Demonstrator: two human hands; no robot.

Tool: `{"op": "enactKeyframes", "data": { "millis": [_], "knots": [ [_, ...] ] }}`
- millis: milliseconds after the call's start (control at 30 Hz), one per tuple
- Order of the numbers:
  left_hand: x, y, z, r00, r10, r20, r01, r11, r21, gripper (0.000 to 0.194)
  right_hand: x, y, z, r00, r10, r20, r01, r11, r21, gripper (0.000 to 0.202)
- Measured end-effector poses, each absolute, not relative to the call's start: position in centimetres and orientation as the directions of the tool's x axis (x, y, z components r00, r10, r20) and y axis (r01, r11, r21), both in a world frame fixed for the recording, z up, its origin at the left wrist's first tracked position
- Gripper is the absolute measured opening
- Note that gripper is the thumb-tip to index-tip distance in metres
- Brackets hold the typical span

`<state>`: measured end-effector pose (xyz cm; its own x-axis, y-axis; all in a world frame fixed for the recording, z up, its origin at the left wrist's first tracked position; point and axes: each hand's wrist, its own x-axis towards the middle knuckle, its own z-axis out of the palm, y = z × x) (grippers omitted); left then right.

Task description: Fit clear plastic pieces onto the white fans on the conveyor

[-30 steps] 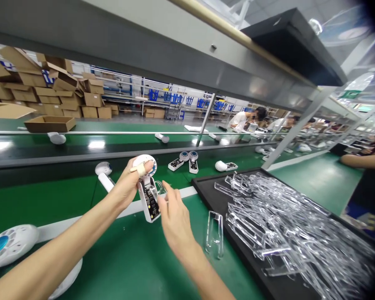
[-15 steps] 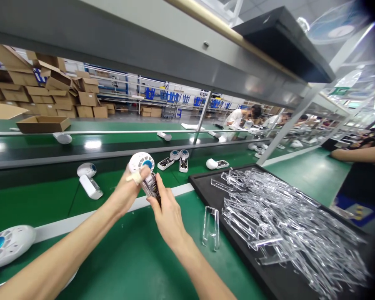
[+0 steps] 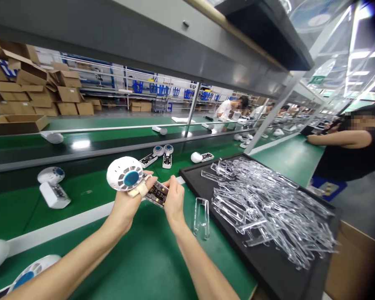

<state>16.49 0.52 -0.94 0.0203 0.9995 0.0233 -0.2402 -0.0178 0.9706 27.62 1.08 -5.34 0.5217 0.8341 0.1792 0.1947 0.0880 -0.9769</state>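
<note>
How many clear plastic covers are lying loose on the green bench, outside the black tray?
1. A single clear cover lies on the green bench just right of the right hand, beside the black tray. Others may be hidden behind the arms.

Both forearms are bare, without sleeves or gloves; the left hand (image 3: 126,205) wears 1 beige bandage around its thumb.
</note>
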Motion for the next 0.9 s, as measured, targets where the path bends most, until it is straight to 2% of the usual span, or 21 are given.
{"op": "enactKeyframes", "data": {
  "millis": [167, 367, 567, 633, 700, 800, 867, 900],
  "knots": [
    [16.6, 1.0, -2.0, 0.009, 1.0, -0.027, -0.26, 0.029, 0.965, 0.052, 27.8, 1.1, -6.1, 0.514, 0.845, 0.15, 0.142, 0.088, -0.986, 0.052],
    [17.5, 1.7, -3.0, -0.034, 0.972, 0.232, -0.132, -0.235, 0.963, 0.037, 27.5, 1.8, -7.6, 0.5, 0.864, 0.059, 0.026, 0.053, -0.998, 0.056],
    [17.9, -1.1, -2.3, -0.044, 0.974, 0.221, -0.131, -0.224, 0.966, 0.033, 27.2, 1.3, -7.0, 0.552, 0.826, 0.112, 0.03, 0.115, -0.993, 0.057],
    [18.1, -1.5, -1.7, -0.054, 0.976, 0.211, -0.148, -0.217, 0.965, 0.035, 27.0, 1.1, -6.3, 0.539, 0.826, 0.162, 0.116, 0.118, -0.986, 0.058],
    [17.5, -0.2, -1.3, -0.011, 0.987, 0.16, -0.152, -0.16, 0.975, 0.041, 27.2, 0.8, -5.5, 0.452, 0.868, 0.206, 0.301, 0.069, -0.951, 0.057],
    [13.9, 4.9, -2.1, 0.065, 0.996, -0.068, -0.073, 0.073, 0.995, 0.053, 29.6, -0.5, -4.7, 0.275, 0.937, 0.215, 0.527, 0.04, -0.849, 0.044],
    [9.1, 9.2, -3.3, -0.013, 0.987, -0.161, 0.082, 0.161, 0.983, 0.052, 33.0, -2.2, -4.9, 0.232, 0.939, 0.254, 0.661, 0.04, -0.75, 0.03],
    [6.4, 11.2, -3.9, -0.054, 0.981, -0.185, 0.174, 0.191, 0.966, 0.051, 35.0, -3.3, -5.4, 0.204, 0.933, 0.297, 0.78, 0.028, -0.625, 0.026]
  ]
}}
